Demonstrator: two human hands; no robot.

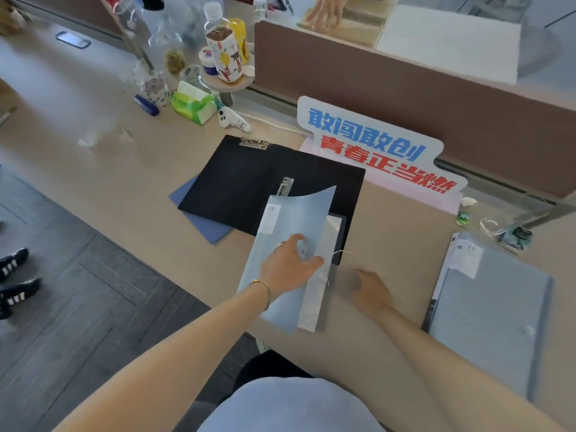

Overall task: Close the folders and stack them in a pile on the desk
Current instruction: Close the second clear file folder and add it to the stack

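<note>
A black clip folder (249,179) lies open on the desk (140,169), over a blue folder (205,226) whose corner sticks out at its left. A pale translucent folder (286,219) lies partly on the black one, its cover curling up at the far corner. My left hand (290,263) presses flat on this cover, fingers spread. My right hand (371,291) rests on the bare desk just right of it, holding nothing. A second pale folder (492,307) lies closed at the right.
A red-and-blue lettered sign (374,141) leans against the brown divider (405,85). Bottles, a carton (226,54), a tissue pack (193,104) and a blue stapler (146,105) crowd the far left. Small clutter (511,236) sits at the far right. Another person's hand (325,10) shows beyond the divider.
</note>
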